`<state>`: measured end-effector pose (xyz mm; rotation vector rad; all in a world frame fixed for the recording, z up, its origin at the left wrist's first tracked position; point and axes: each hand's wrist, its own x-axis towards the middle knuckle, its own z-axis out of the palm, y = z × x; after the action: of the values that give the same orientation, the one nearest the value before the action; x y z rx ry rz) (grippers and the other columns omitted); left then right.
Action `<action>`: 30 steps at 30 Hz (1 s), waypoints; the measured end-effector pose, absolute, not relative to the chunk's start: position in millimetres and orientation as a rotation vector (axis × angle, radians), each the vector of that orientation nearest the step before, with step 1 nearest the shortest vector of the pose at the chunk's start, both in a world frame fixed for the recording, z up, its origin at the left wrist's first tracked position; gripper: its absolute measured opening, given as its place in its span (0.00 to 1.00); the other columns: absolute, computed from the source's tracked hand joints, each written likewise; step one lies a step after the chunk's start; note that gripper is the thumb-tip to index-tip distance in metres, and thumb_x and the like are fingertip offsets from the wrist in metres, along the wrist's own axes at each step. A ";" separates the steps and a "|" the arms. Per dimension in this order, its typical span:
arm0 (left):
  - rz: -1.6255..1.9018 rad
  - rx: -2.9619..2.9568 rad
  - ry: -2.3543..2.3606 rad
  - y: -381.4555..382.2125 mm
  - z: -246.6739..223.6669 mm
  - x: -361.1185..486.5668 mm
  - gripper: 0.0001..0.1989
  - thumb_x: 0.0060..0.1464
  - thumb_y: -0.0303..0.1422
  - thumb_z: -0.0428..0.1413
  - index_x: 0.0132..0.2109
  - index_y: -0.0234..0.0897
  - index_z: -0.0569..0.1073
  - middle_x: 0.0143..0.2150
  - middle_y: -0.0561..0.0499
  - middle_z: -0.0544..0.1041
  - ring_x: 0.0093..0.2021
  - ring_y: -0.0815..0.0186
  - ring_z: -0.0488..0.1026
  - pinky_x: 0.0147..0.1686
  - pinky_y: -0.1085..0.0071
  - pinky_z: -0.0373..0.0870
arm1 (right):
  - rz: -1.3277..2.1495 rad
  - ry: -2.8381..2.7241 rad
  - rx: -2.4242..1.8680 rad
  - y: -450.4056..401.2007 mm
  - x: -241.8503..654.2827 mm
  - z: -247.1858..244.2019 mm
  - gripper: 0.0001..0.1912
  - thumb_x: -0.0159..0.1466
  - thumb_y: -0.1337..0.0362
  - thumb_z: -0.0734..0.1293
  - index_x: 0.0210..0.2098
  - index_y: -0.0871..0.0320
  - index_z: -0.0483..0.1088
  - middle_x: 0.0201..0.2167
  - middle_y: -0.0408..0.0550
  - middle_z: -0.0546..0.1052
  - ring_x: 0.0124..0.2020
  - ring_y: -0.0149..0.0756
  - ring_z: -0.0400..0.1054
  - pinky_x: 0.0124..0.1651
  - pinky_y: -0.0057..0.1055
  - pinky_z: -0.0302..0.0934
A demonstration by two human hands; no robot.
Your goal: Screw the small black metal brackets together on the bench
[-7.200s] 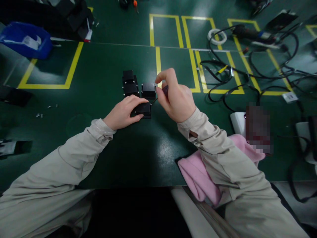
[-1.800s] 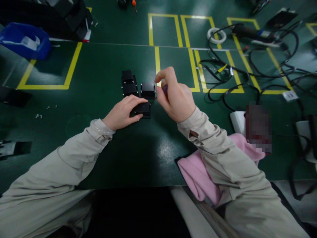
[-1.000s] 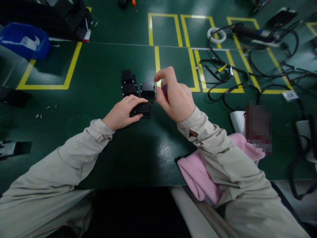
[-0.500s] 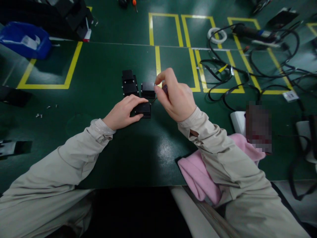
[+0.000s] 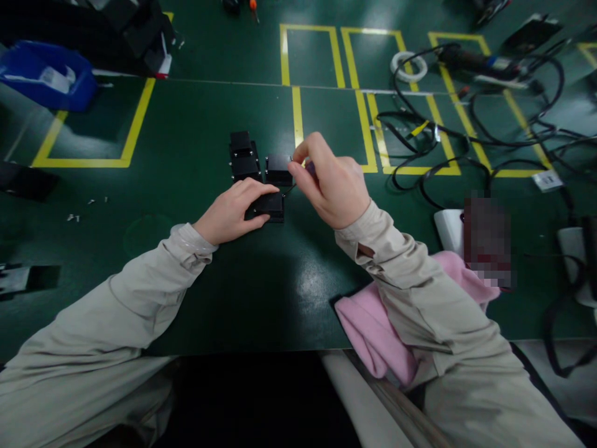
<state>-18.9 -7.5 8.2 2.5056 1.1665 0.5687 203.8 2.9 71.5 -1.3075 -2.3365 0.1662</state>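
My left hand (image 5: pixel 236 211) grips a small black box (image 5: pixel 269 202) against the green table, fingers on its far side and thumb on its near side. Closed around a thin screwdriver, my right hand (image 5: pixel 329 177) is just right of that box. The shaft of the screwdriver (image 5: pixel 290 189) slants down to a small screw at the box's right edge; its handle is mostly hidden by the fingers. Another black box (image 5: pixel 278 167) lies just beyond. To its left are more black boxes (image 5: pixel 243 163) with silver screws at their edges.
Loose screws (image 5: pixel 72 218) lie on the left. A blue bin (image 5: pixel 49 74) stands at the far left. Tangled black cables (image 5: pixel 420 140) and a white tape roll (image 5: pixel 409 66) spread across the right. Pink cloth (image 5: pixel 373 330) lies under my right forearm.
My right hand has shifted very slightly, its fingers turning a little around the screwdriver. My left hand and the boxes stay put.
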 end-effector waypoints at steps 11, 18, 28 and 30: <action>0.572 2.501 1.163 -7.2 8.0 -19.3 0.22 0.62 0.36 0.54 0.61 0.36 0.67 0.55 0.43 0.72 0.56 0.54 0.70 0.57 0.57 0.68 | 0.160 -2.327 -1.277 2.6 204.3 71.0 0.19 0.73 0.52 0.50 0.48 0.57 0.64 0.31 0.44 0.75 0.30 0.31 0.72 0.37 0.28 0.60; 0.560 2.486 1.179 -7.6 8.2 -19.1 0.23 0.62 0.36 0.54 0.62 0.36 0.67 0.55 0.43 0.72 0.56 0.54 0.70 0.57 0.57 0.68 | 0.139 -2.327 -1.333 3.1 202.6 70.3 0.18 0.73 0.57 0.50 0.50 0.58 0.65 0.32 0.45 0.75 0.30 0.33 0.73 0.37 0.30 0.60; 0.590 2.510 1.152 -7.4 8.2 -19.4 0.22 0.62 0.35 0.54 0.61 0.34 0.68 0.55 0.42 0.73 0.56 0.55 0.71 0.57 0.58 0.68 | 0.125 -2.345 -1.308 3.8 203.9 71.1 0.22 0.73 0.51 0.48 0.47 0.57 0.66 0.29 0.44 0.74 0.29 0.33 0.73 0.37 0.30 0.62; 0.584 2.508 1.160 -7.4 8.3 -19.4 0.22 0.62 0.36 0.54 0.61 0.35 0.68 0.55 0.42 0.73 0.56 0.55 0.71 0.56 0.58 0.68 | 0.110 -2.344 -1.313 3.5 203.7 70.6 0.22 0.73 0.51 0.48 0.47 0.57 0.66 0.28 0.43 0.74 0.28 0.32 0.72 0.36 0.29 0.62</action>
<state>-19.4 -7.4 8.3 2.5082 1.1597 0.5839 203.7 3.5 70.6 -1.3127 -2.3442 0.1097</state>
